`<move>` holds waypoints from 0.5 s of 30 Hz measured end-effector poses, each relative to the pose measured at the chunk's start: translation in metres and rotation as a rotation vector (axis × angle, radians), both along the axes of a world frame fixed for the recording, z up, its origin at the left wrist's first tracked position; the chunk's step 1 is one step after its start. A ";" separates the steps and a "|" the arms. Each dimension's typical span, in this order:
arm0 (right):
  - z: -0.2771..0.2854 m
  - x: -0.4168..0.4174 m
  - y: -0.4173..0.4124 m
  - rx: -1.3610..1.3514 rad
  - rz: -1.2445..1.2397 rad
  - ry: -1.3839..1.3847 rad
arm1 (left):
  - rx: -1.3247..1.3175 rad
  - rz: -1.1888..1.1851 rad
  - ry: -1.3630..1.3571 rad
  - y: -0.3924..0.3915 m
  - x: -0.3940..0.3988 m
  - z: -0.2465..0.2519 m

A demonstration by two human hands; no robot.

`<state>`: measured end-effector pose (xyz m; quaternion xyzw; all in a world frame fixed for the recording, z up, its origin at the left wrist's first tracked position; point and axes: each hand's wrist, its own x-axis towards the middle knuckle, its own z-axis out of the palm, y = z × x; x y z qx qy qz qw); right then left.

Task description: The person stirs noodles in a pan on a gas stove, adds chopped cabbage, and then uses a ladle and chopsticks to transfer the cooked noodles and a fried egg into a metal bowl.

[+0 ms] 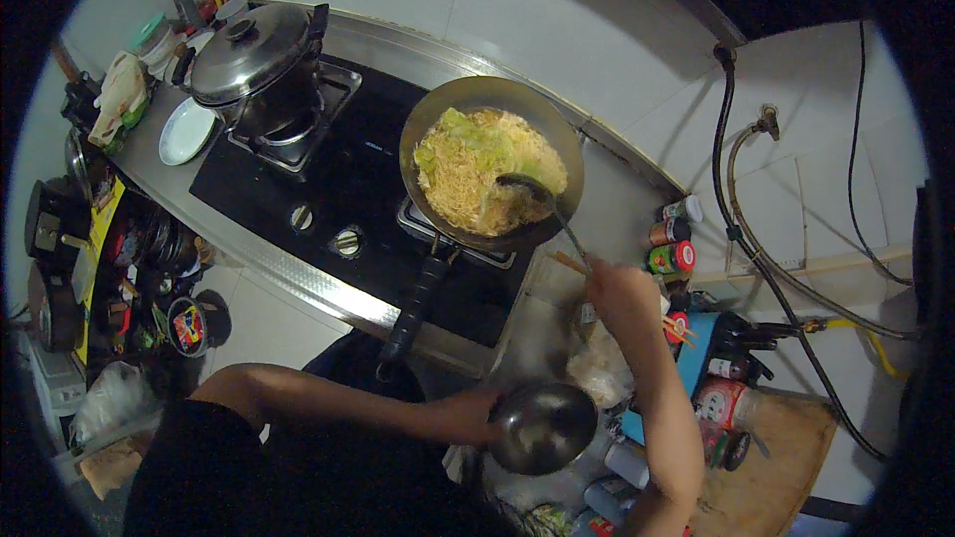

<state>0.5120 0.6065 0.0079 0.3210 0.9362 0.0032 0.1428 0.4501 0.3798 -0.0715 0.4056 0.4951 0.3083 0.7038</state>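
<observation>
A wok stands on the right burner of the black gas hob, holding noodles and pale green leafy vegetable in broth. My right hand, at the right of the wok, grips the handle of a dark ladle whose bowl lies among the noodles. Chopsticks also pass through that hand, sticking out on both sides. Near my body, my left hand holds a dark metal bowl by its left edge; its inside is shiny, and I see no food in it. The fingers of my left hand are partly hidden.
A lidded steel pot sits on the left burner, beside a white plate. The wok's black handle juts over the counter's front edge. Spice jars line the right side, near a wooden cutting board. Hoses hang along the wall.
</observation>
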 end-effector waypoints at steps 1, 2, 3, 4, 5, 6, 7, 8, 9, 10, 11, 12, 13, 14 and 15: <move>-0.003 -0.002 0.003 0.031 -0.007 0.001 | -0.027 0.008 0.061 -0.002 -0.006 0.001; -0.007 -0.005 0.006 0.063 -0.015 0.004 | 0.029 0.035 0.089 -0.006 -0.012 -0.001; -0.008 -0.008 0.007 0.069 -0.014 0.023 | 0.085 0.063 0.117 -0.010 -0.017 -0.004; -0.010 -0.010 0.008 0.075 -0.013 0.043 | 0.142 0.090 0.144 -0.012 -0.022 -0.005; -0.013 -0.013 0.010 0.078 -0.012 0.065 | 0.095 0.100 0.126 -0.012 -0.031 0.004; -0.017 -0.014 0.011 0.085 -0.023 0.087 | 0.051 0.105 0.104 -0.010 -0.041 0.019; -0.022 -0.015 0.011 0.093 -0.034 0.110 | 0.007 0.110 0.082 -0.010 -0.047 0.028; -0.023 -0.018 0.010 0.100 -0.038 0.134 | -0.023 0.126 0.069 -0.013 -0.050 0.026; -0.023 -0.020 0.007 0.098 -0.066 0.134 | -0.053 0.141 0.056 -0.017 -0.053 0.022; -0.021 -0.021 0.003 0.096 -0.095 0.135 | -0.082 0.155 0.042 -0.019 -0.056 0.021; -0.020 -0.021 0.000 0.092 -0.126 0.135 | -0.067 0.188 0.024 -0.021 -0.060 0.026; -0.018 -0.018 -0.002 0.075 -0.113 0.150 | -0.054 0.222 0.004 -0.022 -0.066 0.036; -0.014 -0.014 -0.005 0.058 -0.100 0.165 | -0.040 0.256 -0.015 -0.023 -0.069 0.041; -0.009 -0.011 -0.008 0.042 -0.085 0.182 | 0.078 0.273 0.034 -0.028 -0.070 0.033; -0.005 -0.010 -0.011 0.046 -0.096 0.168 | 0.197 0.288 0.081 -0.033 -0.070 0.019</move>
